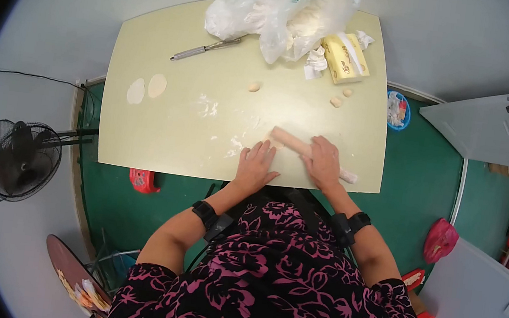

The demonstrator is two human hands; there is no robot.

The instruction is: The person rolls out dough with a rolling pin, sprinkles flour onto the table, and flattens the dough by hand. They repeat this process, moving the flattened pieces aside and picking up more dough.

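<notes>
My right hand point(323, 162) is wrapped round a wooden rolling pin point(292, 141), which lies slanted across the table near its front edge. The pin's near end shows past the wrist side of the hand. My left hand point(255, 165) rests on the table, fingers forward and thumb apart, its fingertips at the pin's far end. A small piece of dough point(277, 143) shows partly there, beside the fingertips and under the pin. Two flat rolled dough rounds, one whiter point(136, 91) and one yellower point(157, 86), lie at the left. Small dough lumps point(254, 87) point(336, 102) sit farther back.
Flour smudges point(209, 106) mark the pale table point(167, 142). A grey pen-like tool point(206, 49), plastic bags point(284, 16), crumpled tissue point(315, 63) and a yellow tissue pack point(345, 58) lie towards the back. A fan point(19, 159) stands left; a blue bin point(398, 111) stands right.
</notes>
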